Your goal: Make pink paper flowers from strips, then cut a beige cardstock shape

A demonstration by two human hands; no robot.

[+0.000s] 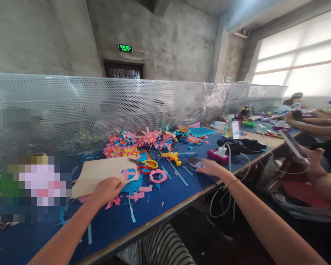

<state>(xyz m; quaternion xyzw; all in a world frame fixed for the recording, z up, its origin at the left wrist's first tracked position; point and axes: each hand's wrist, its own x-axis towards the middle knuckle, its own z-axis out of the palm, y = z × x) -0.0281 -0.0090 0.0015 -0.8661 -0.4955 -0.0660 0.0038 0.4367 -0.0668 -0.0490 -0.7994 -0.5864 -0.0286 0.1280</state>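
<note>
My left hand [108, 189] is closed at the left, over the edge of a cream sheet [95, 171]. Its fingertips pinch a small pink-and-blue paper ring [128, 173]. To the right, my right hand [213, 169] grips the near end of a dark smartphone [195, 162], low over the tabletop. Between my hands are red-and-yellow scissors [147, 165], a pink paper ring [158, 176] and a yellow glue gun [172, 157]. Clear glue sticks [178, 172] lie by the glue gun. Pink paper scraps [139, 193] are scattered nearer the table edge.
Pink, blue and orange paper flowers [149, 139] are heaped along a perforated metal divider [154, 99]. A purple tissue box [218, 155], white cable [229, 158] and black cloth [241, 146] are at the right. Beyond, another person's hand [314, 158] holds a phone [294, 145].
</note>
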